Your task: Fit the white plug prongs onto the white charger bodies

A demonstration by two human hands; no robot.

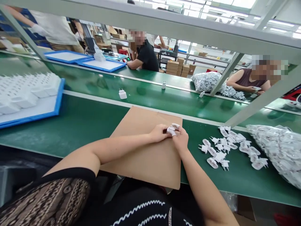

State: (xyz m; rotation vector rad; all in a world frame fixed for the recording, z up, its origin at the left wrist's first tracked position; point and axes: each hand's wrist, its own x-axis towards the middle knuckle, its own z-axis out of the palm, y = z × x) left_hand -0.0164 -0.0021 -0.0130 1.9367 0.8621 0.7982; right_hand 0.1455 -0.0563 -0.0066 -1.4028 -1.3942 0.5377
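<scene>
Both hands meet above a brown cardboard sheet (143, 153) on the green bench. My left hand (160, 133) is closed, its fingertips pinching a small white plug housing (170, 129). From the other side my right hand (181, 138) grips the same piece, with what look like white covers on its thumb and forefinger. Fingers hide much of the housing, so its exact shape is unclear. To the right of the sheet lies a loose scatter of white plug housings (219, 155), several with metal pins showing.
A clear bag of white parts (279, 150) bulges at the right. At the left, a blue-edged tray (57, 100) holds rows of white chargers. Beyond a pale rail, a white charger (122, 94) stands on the green belt (143, 91). Slanted metal posts (261, 100) frame the bench; co-workers sit opposite.
</scene>
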